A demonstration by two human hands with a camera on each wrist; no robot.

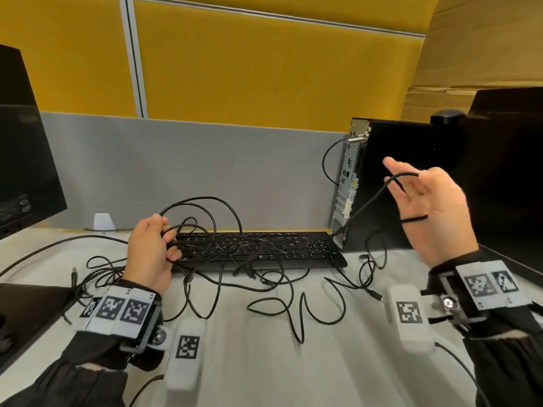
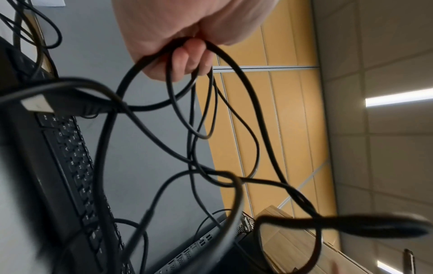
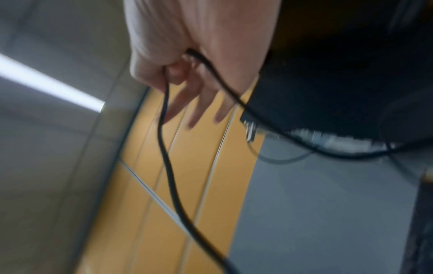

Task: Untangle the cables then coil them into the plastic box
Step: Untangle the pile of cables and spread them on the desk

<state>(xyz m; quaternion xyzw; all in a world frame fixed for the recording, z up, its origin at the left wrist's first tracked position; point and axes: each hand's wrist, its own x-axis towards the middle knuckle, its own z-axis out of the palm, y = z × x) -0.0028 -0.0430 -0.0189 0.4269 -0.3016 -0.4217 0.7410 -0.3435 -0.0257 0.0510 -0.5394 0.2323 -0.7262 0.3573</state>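
A tangle of thin black cables (image 1: 223, 245) lies over the keyboard and spills onto the white desk (image 1: 264, 362). My left hand (image 1: 152, 251) grips a bunch of loops from the tangle just above the keyboard's left end. In the left wrist view its fingers (image 2: 187, 55) curl round several strands, and a USB plug (image 2: 37, 104) hangs nearby. My right hand (image 1: 426, 201) is raised in front of the computer tower. One black cable (image 1: 367, 205) is wound round the right hand and runs taut down towards the keyboard. In the right wrist view this cable (image 3: 168, 166) is pinched near the thumb, with the other fingers (image 3: 199, 107) straight. No plastic box is in view.
A black keyboard (image 1: 308, 248) sits mid-desk, and a black computer tower (image 1: 390, 177) stands at the back right. Dark monitors flank the desk at the left (image 1: 23, 171) and right (image 1: 511, 171). More cable loops (image 1: 293, 306) lie on the desk nearer to me. A grey and yellow partition stands behind.
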